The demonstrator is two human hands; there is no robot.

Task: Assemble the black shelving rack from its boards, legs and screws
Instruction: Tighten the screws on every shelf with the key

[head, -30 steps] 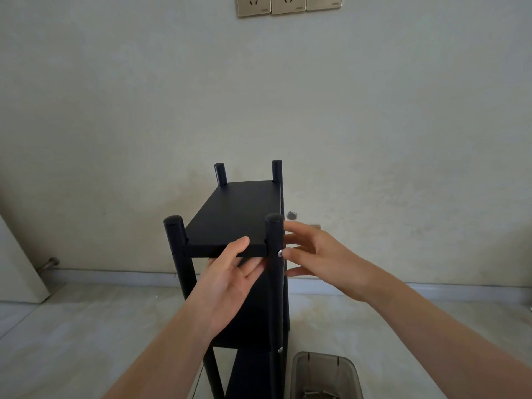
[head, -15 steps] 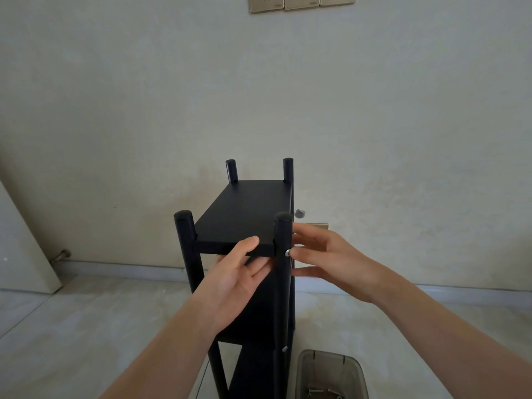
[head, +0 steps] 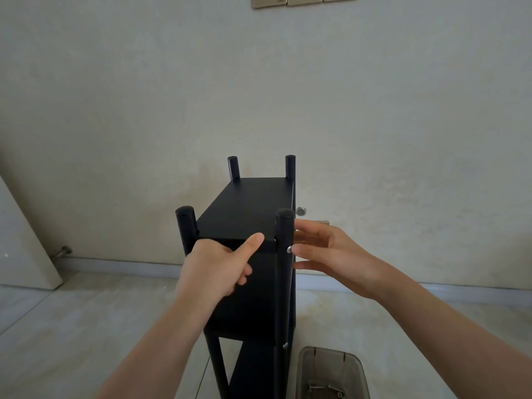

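Note:
The black shelving rack (head: 247, 208) stands upright on the floor in front of me, with four legs rising above its top board. My left hand (head: 218, 266) grips the front edge of that top board, thumb along the edge and fingers curled below. My right hand (head: 328, 251) is beside the near right leg (head: 283, 283) with fingers stretched out and spread. One fingertip touches a silver screw (head: 288, 249) set in that leg at board height. A second silver screw (head: 285, 345) shows lower on the same leg.
A grey plastic tub (head: 331, 367) holding loose screws sits on the floor right of the rack's base. The wall is close behind, with sockets (head: 302, 0) at the top. A pale door (head: 20, 240) and its stopper (head: 64, 250) are at left.
My left hand went from lying flat under the board's front edge to curling its fingers and gripping it. My right hand stays at the screw, with its fingers spread wider.

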